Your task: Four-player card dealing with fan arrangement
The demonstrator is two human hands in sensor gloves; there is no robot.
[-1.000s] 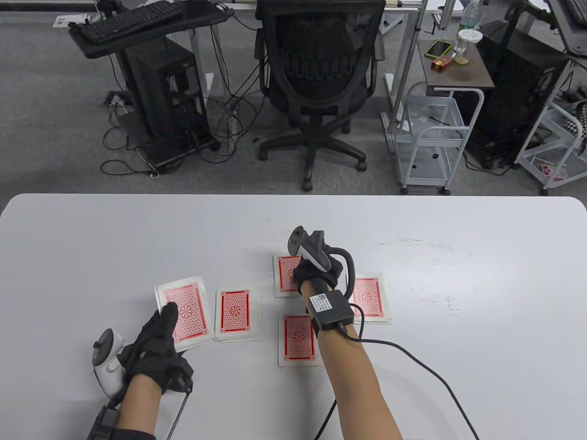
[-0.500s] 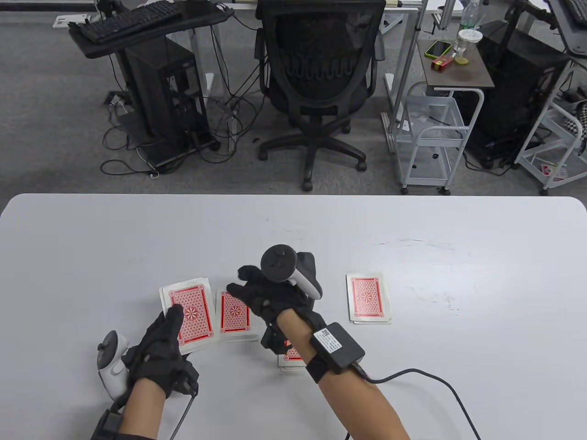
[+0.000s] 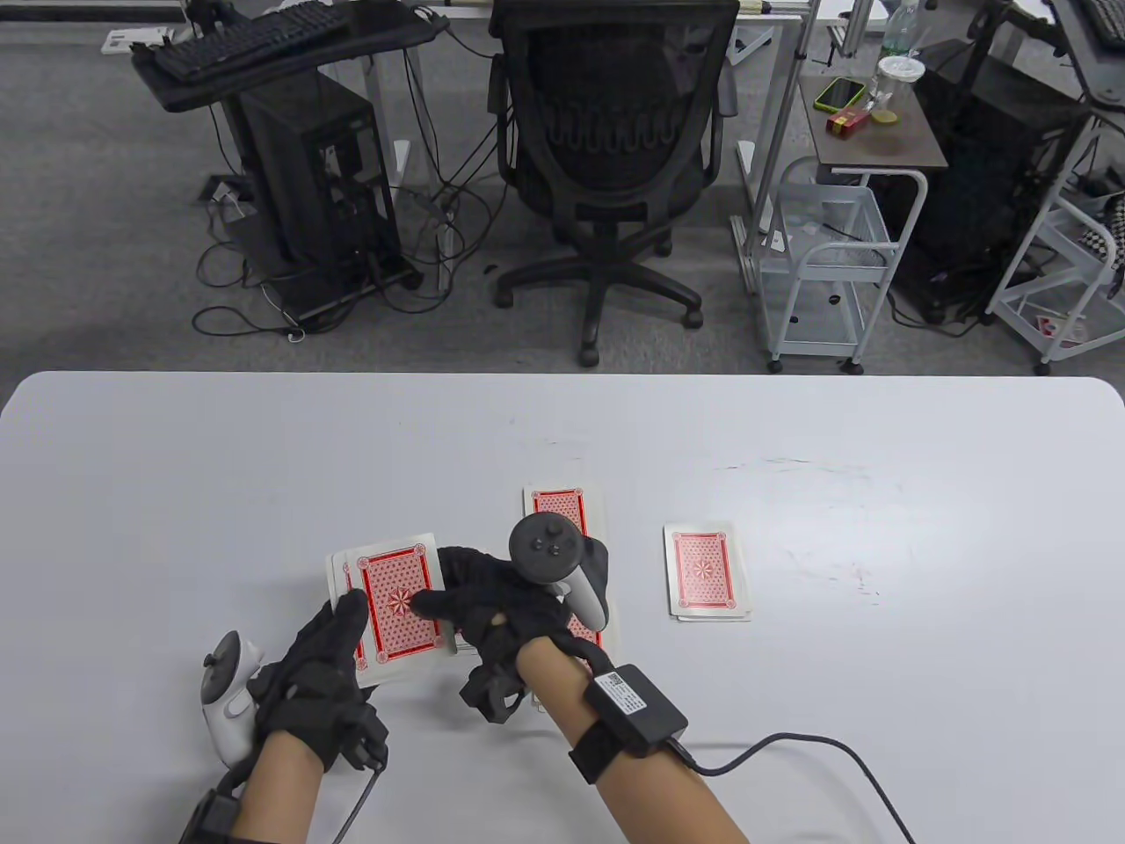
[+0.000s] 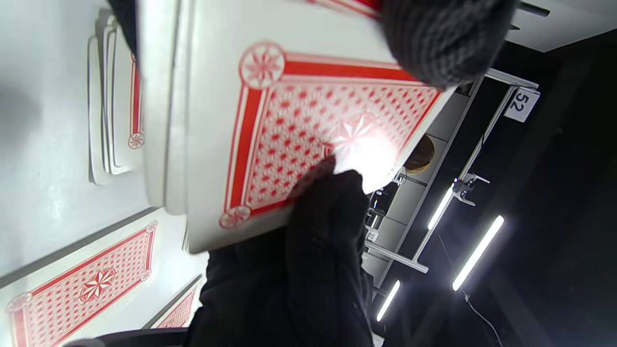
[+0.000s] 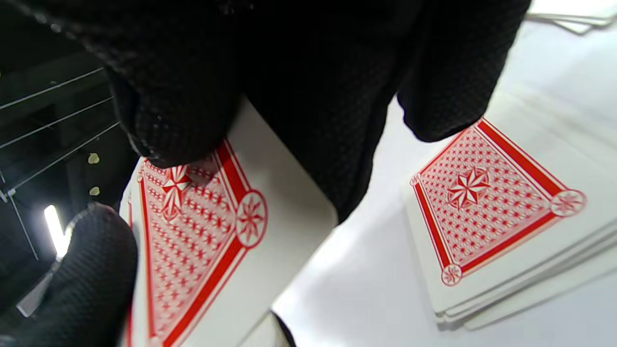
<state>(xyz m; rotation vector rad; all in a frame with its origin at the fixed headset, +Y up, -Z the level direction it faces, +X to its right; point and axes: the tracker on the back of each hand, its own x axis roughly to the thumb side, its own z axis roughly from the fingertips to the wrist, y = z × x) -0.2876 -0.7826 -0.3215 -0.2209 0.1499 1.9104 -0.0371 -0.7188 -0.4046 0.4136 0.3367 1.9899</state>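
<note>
Near the table's (image 3: 176, 457) front edge, left hand (image 3: 312, 673) grips the deck (image 3: 395, 607); right hand (image 3: 492, 607) pinches its top card.

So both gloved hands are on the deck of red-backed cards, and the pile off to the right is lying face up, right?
Not quite. The pile on the right lies face down, its red patterned back showing in the table view. The rest holds: the left hand and right hand are both on the deck.

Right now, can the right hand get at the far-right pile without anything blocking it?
Probably yes: bare table lies between the right hand and the far-right pile. But its fingers are busy on the left hand's deck.
</note>
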